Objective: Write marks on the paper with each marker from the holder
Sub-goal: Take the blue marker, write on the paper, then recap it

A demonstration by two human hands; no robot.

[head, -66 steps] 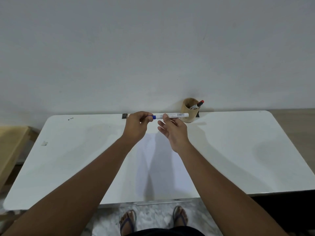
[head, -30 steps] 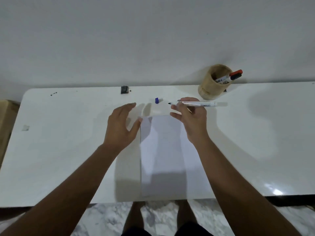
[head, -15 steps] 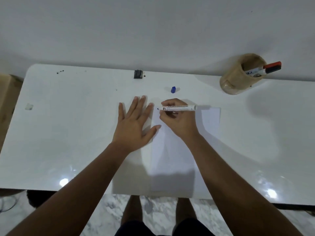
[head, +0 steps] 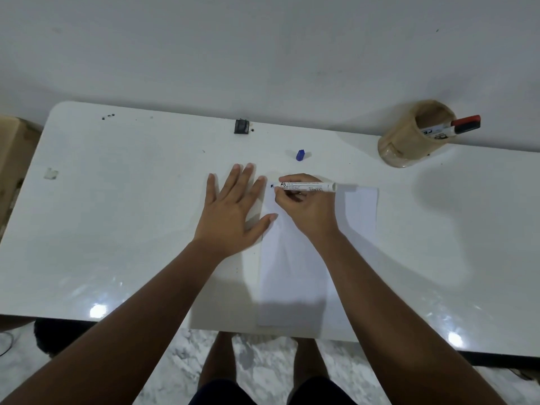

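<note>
A white sheet of paper [head: 295,273] lies on the white table [head: 117,223] in front of me. My right hand [head: 306,209] grips an uncapped white marker [head: 306,187], its blue tip touching the paper's top left corner. My left hand [head: 230,211] lies flat with fingers spread at the paper's left edge, thumb on the sheet. The marker's blue cap [head: 300,155] lies on the table just beyond the paper. A tan cylindrical holder [head: 406,141] stands at the far right with a red-capped marker [head: 455,129] leaning out of it.
A small black object [head: 241,126] sits at the table's far edge by the grey wall. A scrap of tape [head: 51,173] lies far left. A brown box [head: 11,153] stands beside the table's left end. My legs and a marble floor show below the near edge.
The blue cap came off and now lies on the table. My left hand went flat onto the paper's edge. My right hand brought the marker tip down to the paper; my head leaned forward.
</note>
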